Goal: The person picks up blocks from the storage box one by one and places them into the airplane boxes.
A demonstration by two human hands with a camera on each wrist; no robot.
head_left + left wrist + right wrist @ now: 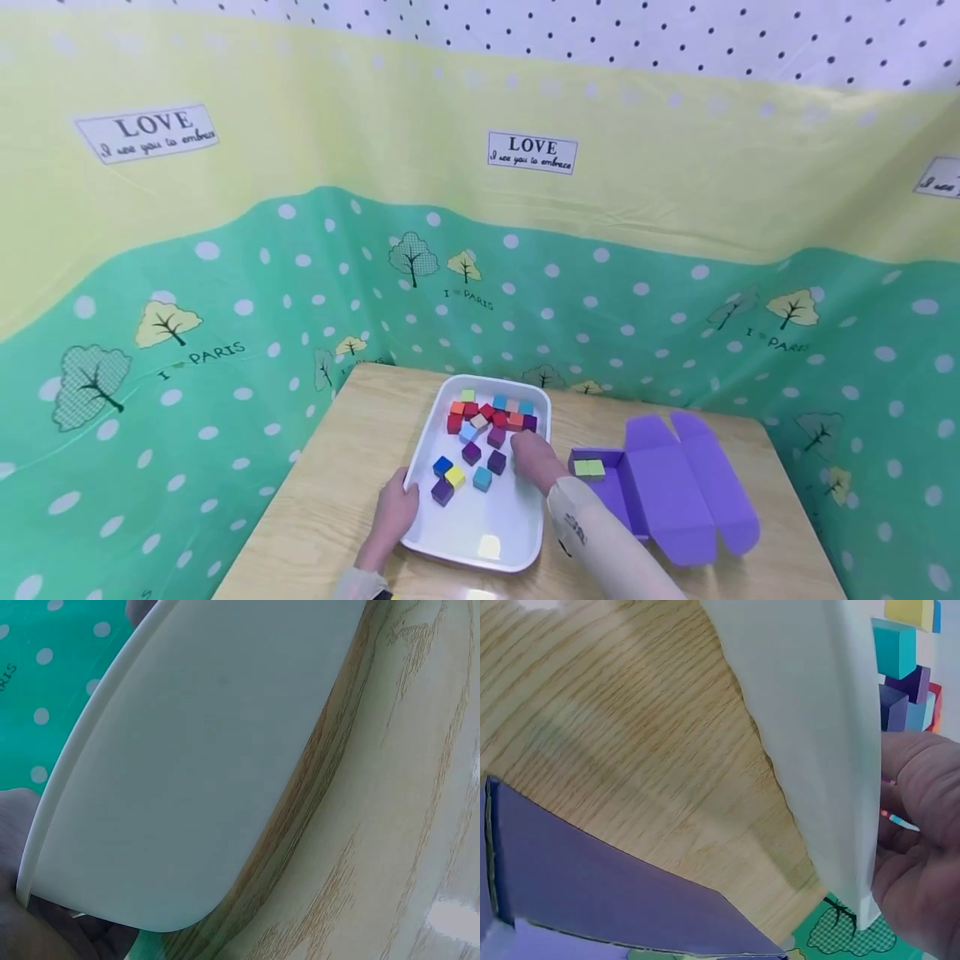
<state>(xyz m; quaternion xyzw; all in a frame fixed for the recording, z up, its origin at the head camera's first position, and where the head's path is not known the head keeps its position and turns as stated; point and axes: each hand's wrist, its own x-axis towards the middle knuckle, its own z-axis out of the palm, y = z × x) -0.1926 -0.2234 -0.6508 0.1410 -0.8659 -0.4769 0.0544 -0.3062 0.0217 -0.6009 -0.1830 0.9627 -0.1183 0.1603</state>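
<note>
My left hand (397, 505) grips the left rim of a white plastic tray (465, 533); the left wrist view shows the tray's outer wall (187, 765) close up, with the thumb and fingers at its edge. Inside the tray lie several coloured cubes, among them a yellow cube (454, 477), a light blue cube (482, 478) and a dark purple cube (497, 462). My right hand (534, 458) reaches over the right wall into the tray, beside the purple cubes. In the right wrist view its fingers (930, 769) look bent, and whether they pinch a cube is hidden.
Right of the tray, an open purple cardboard box (615, 492) holds two light green cubes (588, 469); its lid (675, 492) spreads out to the right. Both stand on a wooden table (315, 492). A patterned curtain (480, 250) hangs behind and at both sides.
</note>
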